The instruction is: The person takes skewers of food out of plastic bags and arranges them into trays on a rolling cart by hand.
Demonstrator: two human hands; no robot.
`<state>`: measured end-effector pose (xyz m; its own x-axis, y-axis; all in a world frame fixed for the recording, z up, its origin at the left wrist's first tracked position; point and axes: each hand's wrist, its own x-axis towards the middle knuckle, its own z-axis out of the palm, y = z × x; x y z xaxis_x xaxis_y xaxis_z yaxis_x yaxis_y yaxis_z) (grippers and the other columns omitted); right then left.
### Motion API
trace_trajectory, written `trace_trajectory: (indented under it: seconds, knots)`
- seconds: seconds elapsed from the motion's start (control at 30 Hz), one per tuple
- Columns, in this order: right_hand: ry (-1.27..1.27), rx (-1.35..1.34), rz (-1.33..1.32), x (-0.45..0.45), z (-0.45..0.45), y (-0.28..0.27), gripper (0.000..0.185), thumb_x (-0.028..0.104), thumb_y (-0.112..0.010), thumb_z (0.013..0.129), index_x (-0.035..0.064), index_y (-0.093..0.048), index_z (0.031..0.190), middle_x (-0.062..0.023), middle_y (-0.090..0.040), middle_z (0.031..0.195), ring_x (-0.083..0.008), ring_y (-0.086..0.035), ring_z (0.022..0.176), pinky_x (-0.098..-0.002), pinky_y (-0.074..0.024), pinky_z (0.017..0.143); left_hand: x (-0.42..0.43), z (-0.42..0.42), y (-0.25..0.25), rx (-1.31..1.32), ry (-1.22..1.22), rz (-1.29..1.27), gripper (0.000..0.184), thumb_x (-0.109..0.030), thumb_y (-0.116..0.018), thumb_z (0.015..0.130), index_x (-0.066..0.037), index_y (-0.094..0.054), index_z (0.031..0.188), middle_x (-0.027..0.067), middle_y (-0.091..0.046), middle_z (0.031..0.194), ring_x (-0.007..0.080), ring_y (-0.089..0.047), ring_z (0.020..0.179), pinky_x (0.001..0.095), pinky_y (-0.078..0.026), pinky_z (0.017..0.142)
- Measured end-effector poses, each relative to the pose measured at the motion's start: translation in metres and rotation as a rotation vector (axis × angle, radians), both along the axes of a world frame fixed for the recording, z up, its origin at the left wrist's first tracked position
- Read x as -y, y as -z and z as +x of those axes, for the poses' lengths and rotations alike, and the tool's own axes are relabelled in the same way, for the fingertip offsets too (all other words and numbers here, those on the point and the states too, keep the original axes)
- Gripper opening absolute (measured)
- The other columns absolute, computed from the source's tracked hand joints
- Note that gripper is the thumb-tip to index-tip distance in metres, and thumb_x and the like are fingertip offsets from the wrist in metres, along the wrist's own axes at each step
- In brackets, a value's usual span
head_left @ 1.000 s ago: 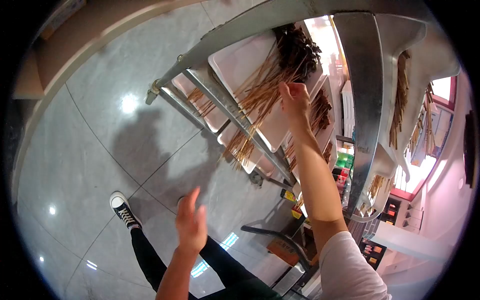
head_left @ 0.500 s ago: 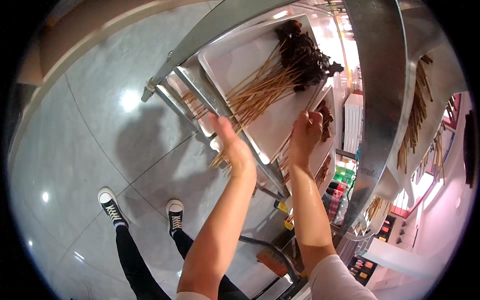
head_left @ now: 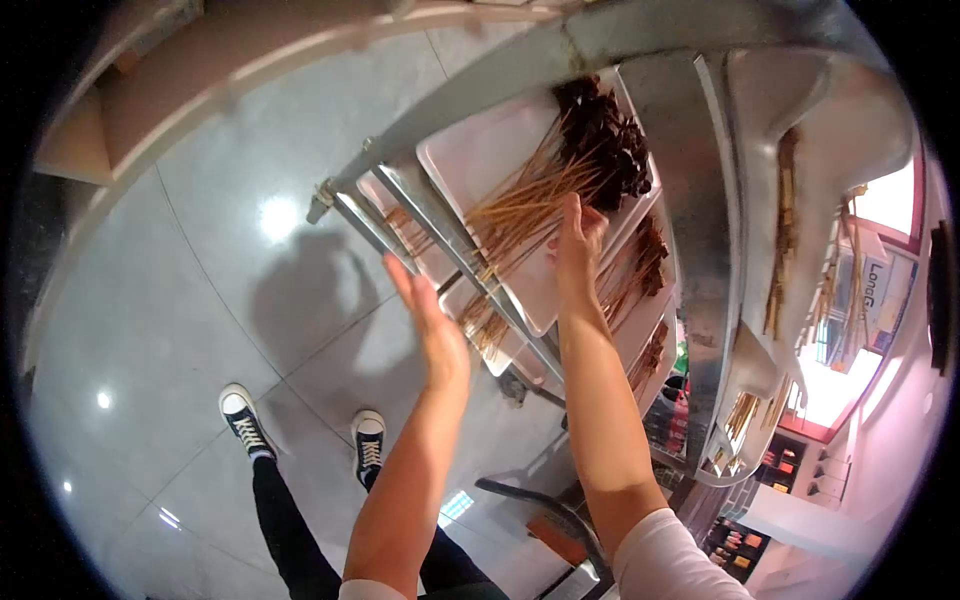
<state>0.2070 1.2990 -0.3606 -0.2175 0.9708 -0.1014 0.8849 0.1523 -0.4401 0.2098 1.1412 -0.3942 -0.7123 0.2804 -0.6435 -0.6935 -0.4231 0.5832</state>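
Note:
Bamboo skewers [head_left: 525,205] with dark, frilly food pieces [head_left: 610,140] on their far ends lie bunched in a white tray [head_left: 480,135]. My right hand [head_left: 580,240] is over the right part of this tray, beside the sticks, with its fingers apart. No skewer shows in it. My left hand [head_left: 432,325] is stretched out open, off the tray's near edge, close to the stick ends and holding nothing. A metal rack [head_left: 470,265] carries the tray.
Lower trays hold more skewers with brown pieces [head_left: 652,255]. Other sticks [head_left: 785,240] lie in containers at the right, past a wide metal beam [head_left: 690,230]. A bent dark bar [head_left: 545,500] stands low near my legs, above the tiled floor [head_left: 200,300].
My right hand has moved up and left toward the bunched skewers and its closed fingers have opened. My left hand has drawn slightly left and down. The view has shifted somewhat.

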Motion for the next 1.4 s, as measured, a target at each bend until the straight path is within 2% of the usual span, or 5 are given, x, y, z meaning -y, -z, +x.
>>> trace_trajectory:
  seconds: [0.23, 0.6, 0.9, 1.0, 1.4]
  knots:
    - [0.202, -0.169, -0.287, 0.023, -0.033, 0.003, 0.099, 0.023, -0.074, 0.063, 0.0072, -0.006, 0.134, -0.0163, -0.027, 0.129, -0.0275, -0.035, 0.116, -0.032, -0.047, 0.077, 0.126, 0.051, 0.026, 0.05, 0.228, -0.283, 0.065, -0.039, -0.035, 0.087, -0.01, -0.004, 0.135, 0.0092, -0.001, 0.141, 0.0244, -0.003, 0.129, 0.0376, -0.007, 0.103]
    - [-0.29, 0.337, 0.328, 0.076, -0.007, -0.026, 0.04, 0.011, -0.053, 0.076, 0.0068, -0.043, 0.115, -0.0184, -0.046, 0.11, -0.0326, -0.046, 0.098, -0.0392, -0.0377, 0.084, 0.388, 0.062, 0.031, -0.111, 0.287, -0.771, 0.057, -0.029, -0.037, 0.088, -0.002, -0.013, 0.133, 0.0127, -0.014, 0.138, 0.024, -0.014, 0.127, 0.0352, -0.01, 0.102]
    - [-0.686, 0.087, -0.254, 0.093, 0.013, 0.006, 0.023, 0.008, -0.045, 0.075, 0.0021, -0.059, 0.092, -0.0147, -0.061, 0.081, -0.0264, -0.06, 0.074, -0.0316, -0.0464, 0.069, 0.433, 0.055, 0.004, -0.313, 0.078, -1.099, 0.044, -0.017, -0.045, 0.085, -0.006, -0.035, 0.126, 0.0182, -0.045, 0.117, 0.03, -0.045, 0.101, 0.0367, -0.041, 0.084]
    - [-0.637, 0.052, -0.291, 0.092, 0.01, 0.0, 0.025, 0.02, -0.043, 0.079, 0.0033, -0.061, 0.083, -0.0163, -0.061, 0.075, -0.031, -0.059, 0.07, -0.0357, -0.0466, 0.066, 0.439, 0.058, -0.022, -0.222, 0.223, -1.035, 0.047, -0.018, -0.041, 0.088, -0.001, -0.026, 0.129, 0.0219, -0.03, 0.129, 0.0315, -0.03, 0.118, 0.0368, -0.027, 0.097]
    - [-1.235, 0.008, 0.765, 0.166, -0.118, -0.316, 0.025, 0.018, -0.057, 0.067, 0.0081, -0.054, 0.089, -0.0053, -0.052, 0.084, -0.0228, -0.047, 0.092, -0.0422, -0.0323, 0.086, 0.398, -0.071, -0.189, -0.286, 0.529, -0.879, 0.05, -0.019, -0.038, 0.088, -0.008, -0.017, 0.132, 0.013, -0.026, 0.133, 0.0274, -0.033, 0.117, 0.0353, -0.03, 0.093]
